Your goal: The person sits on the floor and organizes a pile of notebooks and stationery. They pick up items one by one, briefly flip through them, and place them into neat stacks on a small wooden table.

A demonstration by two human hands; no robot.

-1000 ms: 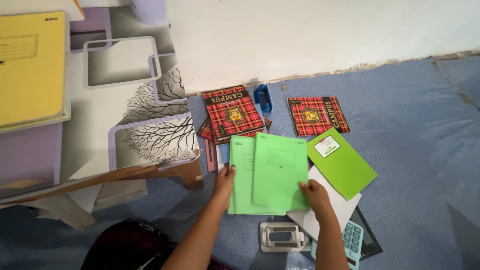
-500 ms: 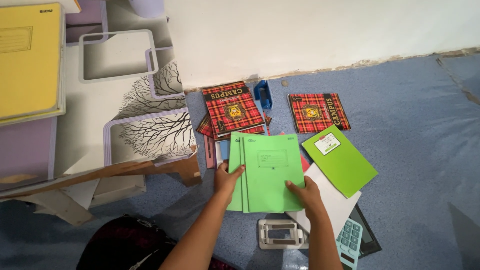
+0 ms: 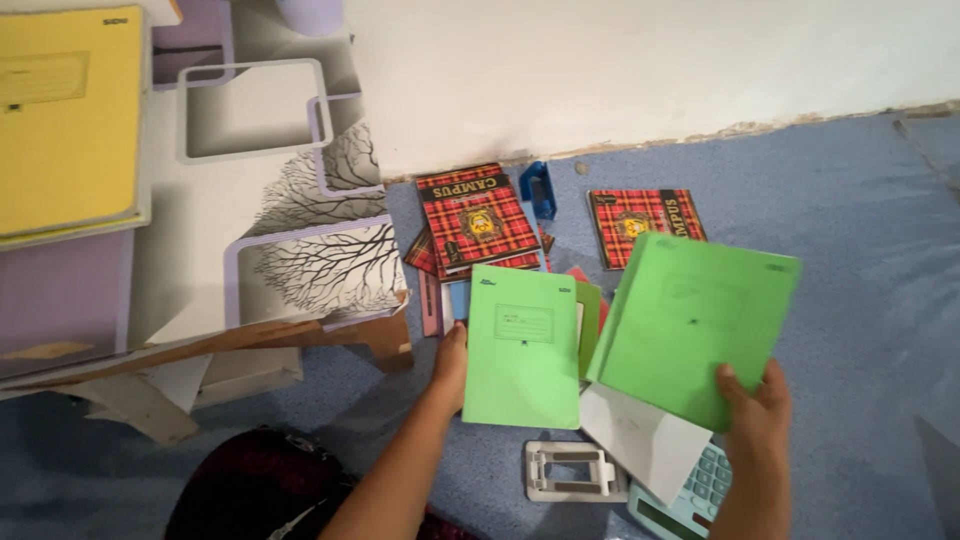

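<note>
The right hand [image 3: 757,410] grips a green notebook [image 3: 695,325] by its bottom corner and holds it up off the blue floor [image 3: 860,290], tilted, at about 3 o'clock from the middle of the view. The left hand [image 3: 450,362] rests flat and open against the left edge of a second green notebook [image 3: 522,345], which lies on the floor near the middle. A darker green book [image 3: 589,312] peeks out between the two.

Sorting looks partly done: one green book is lifted away and one lies on the floor. Many other things are still scattered about.

At 12 o'clock sits a pile of red plaid notebooks [image 3: 475,220] near the white wall [image 3: 640,70], with a small blue thing [image 3: 538,188] just beside it. Another red plaid notebook [image 3: 640,215] lies alone at 1 o'clock, partly hidden by the lifted book. Each has a black band and a gold badge. The flat green book has a thin box printed on its cover.

At 5 o'clock lie a white sheet [image 3: 645,440], a light blue calculator [image 3: 690,495] and a white plastic stand [image 3: 575,470]. A yellow folder [image 3: 65,120] rests at 10 o'clock on a low table [image 3: 260,200] with tree pictures.
</note>
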